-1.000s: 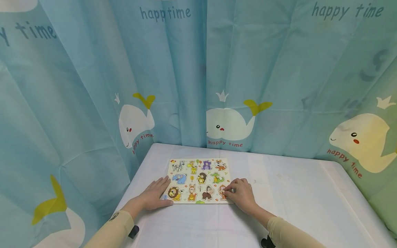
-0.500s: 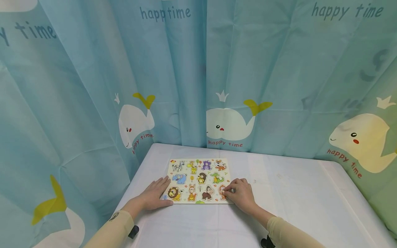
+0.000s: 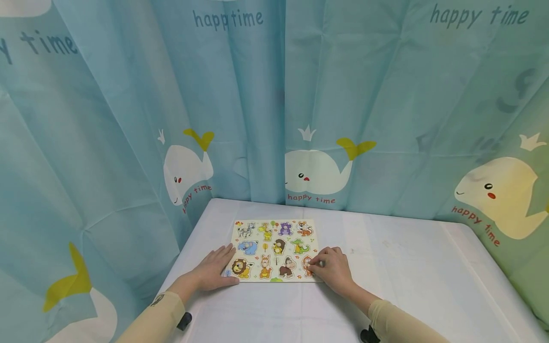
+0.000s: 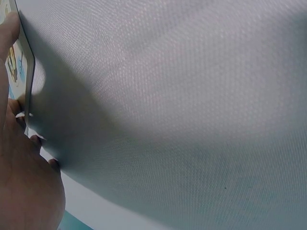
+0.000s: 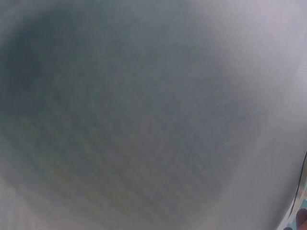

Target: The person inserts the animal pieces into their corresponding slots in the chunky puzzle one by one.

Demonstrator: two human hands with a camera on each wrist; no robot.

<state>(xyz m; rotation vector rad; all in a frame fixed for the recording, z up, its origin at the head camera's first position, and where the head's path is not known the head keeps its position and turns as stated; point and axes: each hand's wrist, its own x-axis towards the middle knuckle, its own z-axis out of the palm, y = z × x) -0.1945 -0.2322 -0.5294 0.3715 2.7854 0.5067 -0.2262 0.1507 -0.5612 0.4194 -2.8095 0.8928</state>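
A wooden animal puzzle board lies flat on the white table, with animal pieces sitting in three rows. My left hand rests at the board's lower left corner, fingers spread along the side edge and thumb at the near edge. In the left wrist view, that hand's thumb overlaps the board's edge. At the lower right corner my right hand pinches an orange animal puzzle piece with thumb and index finger; the fingertips partly hide it. Only a sliver of the right hand shows in the right wrist view.
The white-covered table extends to the right of the board. Behind it and to the left hangs a blue curtain printed with whales. A lion piece sits beside my left thumb, a gorilla piece left of my right fingertips.
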